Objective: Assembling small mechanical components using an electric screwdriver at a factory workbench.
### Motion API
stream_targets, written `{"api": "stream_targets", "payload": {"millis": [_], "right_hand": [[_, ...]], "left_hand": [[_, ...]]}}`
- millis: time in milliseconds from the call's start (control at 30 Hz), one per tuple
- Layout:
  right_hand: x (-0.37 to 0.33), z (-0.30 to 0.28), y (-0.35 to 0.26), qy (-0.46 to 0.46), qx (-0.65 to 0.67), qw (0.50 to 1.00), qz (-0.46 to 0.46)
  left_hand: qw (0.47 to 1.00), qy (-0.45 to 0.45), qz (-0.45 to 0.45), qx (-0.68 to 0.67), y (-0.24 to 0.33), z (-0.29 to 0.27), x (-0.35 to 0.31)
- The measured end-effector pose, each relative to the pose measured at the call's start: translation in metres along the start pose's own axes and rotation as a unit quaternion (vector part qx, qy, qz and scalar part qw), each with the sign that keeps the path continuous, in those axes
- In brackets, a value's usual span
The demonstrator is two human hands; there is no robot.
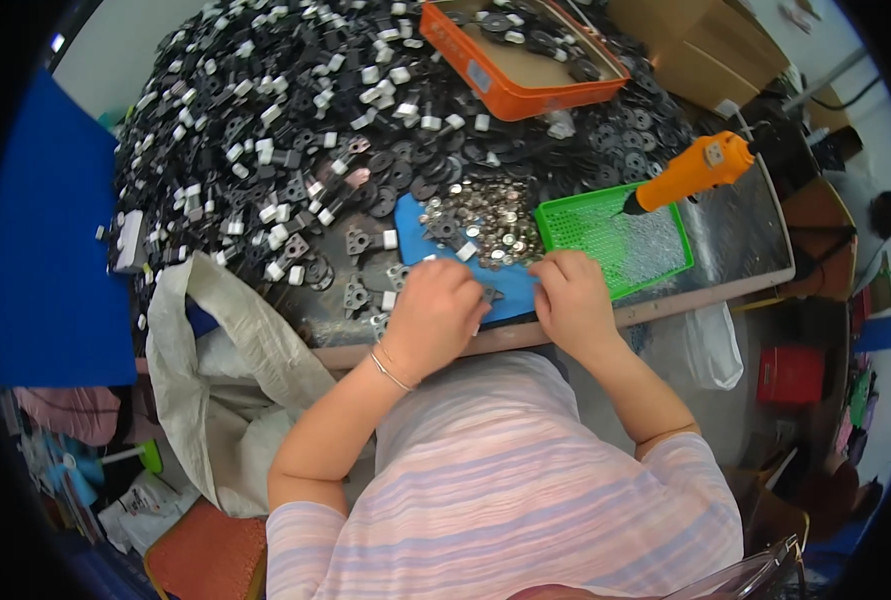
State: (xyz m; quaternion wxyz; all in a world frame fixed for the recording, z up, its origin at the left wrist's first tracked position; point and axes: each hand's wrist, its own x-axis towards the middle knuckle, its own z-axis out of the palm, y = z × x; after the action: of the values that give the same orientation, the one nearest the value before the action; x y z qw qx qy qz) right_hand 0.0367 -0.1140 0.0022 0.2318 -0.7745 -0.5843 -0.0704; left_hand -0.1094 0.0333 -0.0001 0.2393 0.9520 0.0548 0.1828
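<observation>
My left hand (433, 310) is at the table's front edge, its fingers curled over a blue mat (513, 300). A small dark part with a light tip (490, 293) shows by its fingertips; whether the hand grips that part is hidden. My right hand (573, 300) rests at the mat's right side, thumb and fingers pinched together, and what they hold is too small to make out. Just beyond the hands lies a heap of shiny round metal pieces (500, 215). A few black parts with white blocks (357, 295) lie left of my left hand.
Black parts with white ends (265, 130) are piled high at the far left. A green tray (555, 238) holds small silvery screws, with an orange power screwdriver (700, 172) above it. An orange box (525, 103) sits far back. A pale sack (235, 320) hangs over the front-left edge.
</observation>
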Motion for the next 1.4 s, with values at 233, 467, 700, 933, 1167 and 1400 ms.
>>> {"api": "stream_targets", "payload": {"millis": [233,467,700,933,1167,1400], "right_hand": [[-0.03,-0.033,0.075,0.209,0.125,0.912,0.331],[0.023,-0.055,0.115,0.256,0.488,0.822,0.142],[0.038,-0.079,0.111,0.306,0.605,0.727,0.106],[0.019,-0.106,0.122,0.4,0.607,0.685,0.042],[-0.026,-0.128,0.127,0.42,0.575,0.697,0.081],[-0.052,-0.125,0.113,0.385,0.561,0.723,0.121]], "left_hand": [[0.998,0.005,0.017,-0.057,0.02,0.03,0.021],[0.983,-0.01,0.018,-0.185,0.041,0.069,0.115],[0.979,-0.091,-0.015,-0.182,0.059,0.112,0.185],[0.982,-0.1,0.052,-0.15,0.051,0.132,0.209],[0.991,-0.117,0.012,-0.057,0.037,0.101,0.188],[0.971,-0.194,-0.016,0.135,0.061,0.103,0.127]]}}
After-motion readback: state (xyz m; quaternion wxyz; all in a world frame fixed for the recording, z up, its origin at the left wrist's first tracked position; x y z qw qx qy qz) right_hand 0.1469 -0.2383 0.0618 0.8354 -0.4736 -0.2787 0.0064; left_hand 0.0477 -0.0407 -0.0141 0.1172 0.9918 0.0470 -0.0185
